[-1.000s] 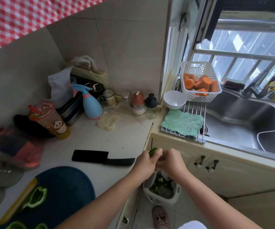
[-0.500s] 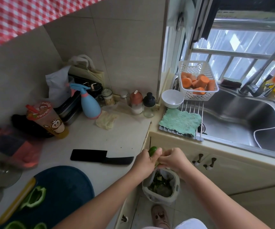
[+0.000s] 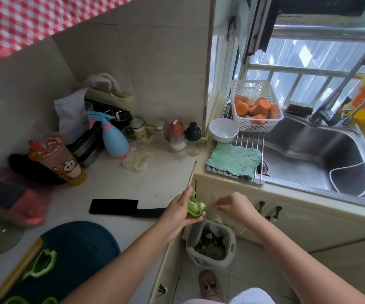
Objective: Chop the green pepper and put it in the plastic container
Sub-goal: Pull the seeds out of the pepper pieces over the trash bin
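Centre frame, low: left hand point(image 3: 180, 212) grips a green pepper piece point(image 3: 194, 206), fingers curled round it, hollow side facing right. Right hand point(image 3: 234, 210) is just beside it, not touching, fingertips drawn together in a pinch; can't tell if anything is held between them. Both hands hover over a small waste bin point(image 3: 225, 263) on the floor, which has green scraps inside. Black knife point(image 3: 120, 207) lies flat on the counter, left of the left hand. Lower left: dark blue cutting board point(image 3: 82, 246) with a cut pepper ring point(image 3: 37, 273) on it, more green bits at the bottom edge. Upper right: white plastic basket point(image 3: 256, 127) holding carrot chunks, beside the sink point(image 3: 309, 150).
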Available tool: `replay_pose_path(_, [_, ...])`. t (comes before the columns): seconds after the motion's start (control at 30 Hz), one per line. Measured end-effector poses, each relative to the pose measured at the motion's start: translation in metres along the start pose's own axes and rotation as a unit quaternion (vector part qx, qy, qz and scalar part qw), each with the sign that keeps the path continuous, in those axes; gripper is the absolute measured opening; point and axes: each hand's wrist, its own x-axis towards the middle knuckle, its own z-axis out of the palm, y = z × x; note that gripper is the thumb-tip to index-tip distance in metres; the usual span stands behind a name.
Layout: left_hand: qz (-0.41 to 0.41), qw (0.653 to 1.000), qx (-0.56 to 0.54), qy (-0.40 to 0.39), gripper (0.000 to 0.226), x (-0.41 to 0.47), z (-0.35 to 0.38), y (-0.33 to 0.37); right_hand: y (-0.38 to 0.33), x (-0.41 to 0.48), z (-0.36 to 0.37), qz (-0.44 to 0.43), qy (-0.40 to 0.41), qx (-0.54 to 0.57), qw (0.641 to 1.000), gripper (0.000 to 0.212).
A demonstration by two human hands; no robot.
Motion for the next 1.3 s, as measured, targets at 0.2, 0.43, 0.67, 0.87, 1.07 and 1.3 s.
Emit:
replay_pose_path(0.2, [-0.023,0.999,-0.031,-0.012,0.049,-0.006,0.001,0.004,-0.002,-0.006,-0.008,-0.043,0.049,-0.013,0.998,0.015])
replay_pose_path(0.43, [-0.04,0.993,-0.05,-0.096,0.049,-0.015,0.005,0.009,-0.032,-0.016,-0.004,-0.161,0.028,-0.019,0.986,0.02])
replay_pose_path(0.67, [-0.019,0.994,-0.001,-0.104,0.064,-0.014,0.005,0.009,-0.034,-0.01,0.005,-0.161,0.022,-0.023,0.987,0.019])
replay_pose_path(0.87, [0.031,0.991,0.052,-0.123,0.066,-0.015,0.009,0.009,-0.043,-0.014,-0.001,-0.121,0.028,-0.051,0.991,0.02])
replay_pose_path(1.07, [0.053,0.99,0.062,-0.116,0.049,-0.019,0.013,0.014,-0.045,-0.016,-0.005,-0.104,0.033,0.007,0.994,0.019])
replay_pose_path(1.3, [0.039,0.99,0.088,-0.104,0.07,-0.017,0.009,0.011,-0.042,-0.015,0.004,-0.069,0.043,0.061,0.995,0.023])
